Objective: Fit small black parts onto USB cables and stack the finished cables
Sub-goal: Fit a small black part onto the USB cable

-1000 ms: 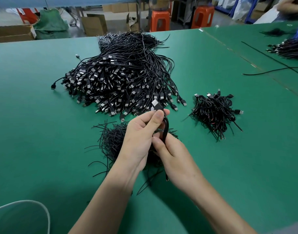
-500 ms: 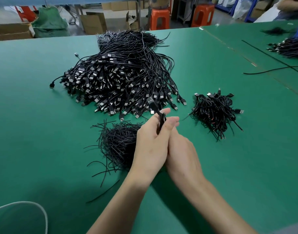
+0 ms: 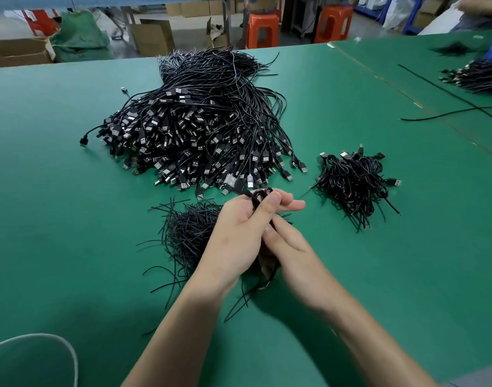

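My left hand point(image 3: 240, 236) grips a coiled black USB cable point(image 3: 240, 187), whose silver plug points up and left past my fingertips. My right hand point(image 3: 288, 255) sits just below and to the right, pinching the lower part of the same cable; its free end with red wire shows below my hands. A big heap of USB cables point(image 3: 200, 127) lies beyond my hands. A loose pile of thin black parts point(image 3: 187, 236) lies to the left of my hands. A smaller stack of bundled cables point(image 3: 353, 182) lies on the right.
The work surface is a green table point(image 3: 57, 219). A second cable pile point(image 3: 476, 75) and loose black wires point(image 3: 448, 113) lie at the far right. Orange stools point(image 3: 263, 29) and cardboard boxes point(image 3: 152, 37) stand behind the table. A white cord point(image 3: 69, 356) curves at bottom left.
The cable's plug has tilted down and left. My right hand has slid lower along the cable, and my left fingers now curl over the coil.
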The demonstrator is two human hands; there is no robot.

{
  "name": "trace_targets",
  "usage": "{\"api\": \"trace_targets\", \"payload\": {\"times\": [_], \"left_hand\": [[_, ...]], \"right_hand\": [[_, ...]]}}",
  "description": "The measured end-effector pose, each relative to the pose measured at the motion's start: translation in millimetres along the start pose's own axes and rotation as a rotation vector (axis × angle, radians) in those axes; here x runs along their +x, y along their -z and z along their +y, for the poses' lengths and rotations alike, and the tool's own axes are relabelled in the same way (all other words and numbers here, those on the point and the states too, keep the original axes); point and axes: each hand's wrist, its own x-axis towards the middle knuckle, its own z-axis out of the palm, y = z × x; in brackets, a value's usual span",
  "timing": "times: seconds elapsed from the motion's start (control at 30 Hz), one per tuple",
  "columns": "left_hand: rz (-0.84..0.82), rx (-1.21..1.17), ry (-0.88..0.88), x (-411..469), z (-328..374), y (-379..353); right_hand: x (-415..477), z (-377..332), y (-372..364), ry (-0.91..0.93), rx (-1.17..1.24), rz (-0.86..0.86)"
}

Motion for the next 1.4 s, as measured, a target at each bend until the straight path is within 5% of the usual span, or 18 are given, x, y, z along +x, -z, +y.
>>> {"api": "trace_targets", "payload": {"times": [0.17, 0.43, 0.97, 1.23, 1.4], "left_hand": [[-0.082, -0.043, 0.135, 2, 2, 7], [-0.169, 0.021, 0.071, 6, 2, 19], [-0.113, -0.188, -0.030, 9, -5, 22], [-0.058, 0.050, -0.073, 13, -7, 23], [0.185, 0.810, -0.207, 6, -15, 33]], "right_hand": [[1, -5, -2, -0.096, 0.321, -0.018], [0, -19, -5, -0.092, 0.524, -0.019], [0, -25, 7, -0.155, 0.370, -0.003], [2, -17, 13, -0.095, 0.242, 0.029], [8, -20, 35, -0.002, -0.105, 0.257]]}}
